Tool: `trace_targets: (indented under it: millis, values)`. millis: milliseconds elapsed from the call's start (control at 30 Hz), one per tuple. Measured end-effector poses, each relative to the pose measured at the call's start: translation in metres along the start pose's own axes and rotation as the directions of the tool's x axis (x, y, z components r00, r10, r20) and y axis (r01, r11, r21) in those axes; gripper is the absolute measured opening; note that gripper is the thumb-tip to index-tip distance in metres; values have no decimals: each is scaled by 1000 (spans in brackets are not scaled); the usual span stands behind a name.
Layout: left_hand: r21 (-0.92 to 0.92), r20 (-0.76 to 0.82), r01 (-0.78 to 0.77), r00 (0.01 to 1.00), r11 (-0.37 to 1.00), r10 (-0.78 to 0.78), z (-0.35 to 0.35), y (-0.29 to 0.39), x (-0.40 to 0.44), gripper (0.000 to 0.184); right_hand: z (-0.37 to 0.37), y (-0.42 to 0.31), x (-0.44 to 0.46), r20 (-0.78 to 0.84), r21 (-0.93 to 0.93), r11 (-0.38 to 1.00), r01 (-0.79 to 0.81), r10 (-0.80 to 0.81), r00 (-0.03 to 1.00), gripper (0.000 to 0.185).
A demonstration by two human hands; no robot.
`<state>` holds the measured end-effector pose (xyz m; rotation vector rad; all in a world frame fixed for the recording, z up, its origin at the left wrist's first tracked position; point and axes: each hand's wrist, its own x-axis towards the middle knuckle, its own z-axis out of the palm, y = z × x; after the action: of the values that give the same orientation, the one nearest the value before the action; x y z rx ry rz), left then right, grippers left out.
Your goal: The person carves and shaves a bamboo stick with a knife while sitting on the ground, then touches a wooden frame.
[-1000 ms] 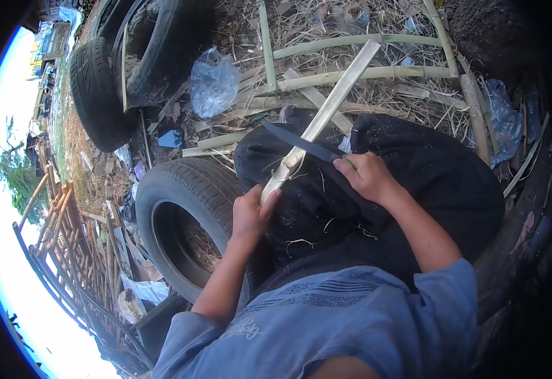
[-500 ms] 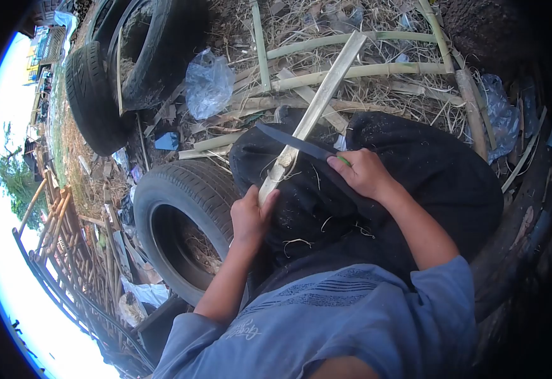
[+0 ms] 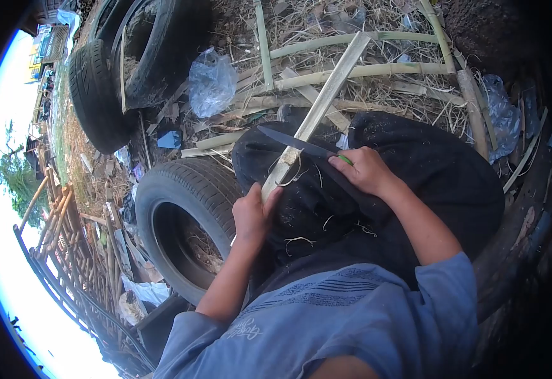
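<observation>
A split bamboo strip (image 3: 323,104) slants across my dark trousers (image 3: 415,170), its far end out over the ground. My left hand (image 3: 252,213) is wrapped round its near end. In my right hand (image 3: 365,170) is a knife (image 3: 298,143) with a green handle, which the fingers mostly cover. The blade lies across the strip, pointing left, a little beyond the node. Thin curled shavings hang at the strip near the node, and more lie on the trousers.
A tyre (image 3: 187,221) lies to the left of my legs, with more tyres (image 3: 99,95) at the upper left. Bamboo strips (image 3: 364,71), straw and a clear plastic bag (image 3: 211,82) cover the ground ahead. Stacked bamboo poles (image 3: 61,234) stand at the far left.
The bamboo strip has turned slightly in my left hand, so its node shows differently. The knife stays across it, nearly where it was. The view has shifted a little.
</observation>
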<state>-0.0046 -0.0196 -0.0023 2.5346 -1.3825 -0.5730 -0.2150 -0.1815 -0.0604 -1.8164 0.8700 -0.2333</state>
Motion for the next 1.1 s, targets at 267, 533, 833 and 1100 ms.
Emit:
trace_targets:
  millis: [267, 533, 833, 1100]
  values:
    - [-242, 170, 123, 982, 962, -82, -13, -16, -2, 30, 8, 32, 2, -55, 419, 908, -8, 35, 998, 54]
    - [-221, 165, 23, 986, 975, 14, -41, 6, -13, 20, -8, 26, 4, -273, 433, 896, 94, 31, 961, 46]
    - [-88, 115, -67, 990, 994, 77, -33, 19, -8, 16, -29, 26, 9, -463, 339, 941, -7, 174, 869, 41]
    - [81, 214, -128, 971, 988, 108, -26, 11, 5, 18, -22, 0, 7, -370, 61, 995, -73, 90, 925, 44]
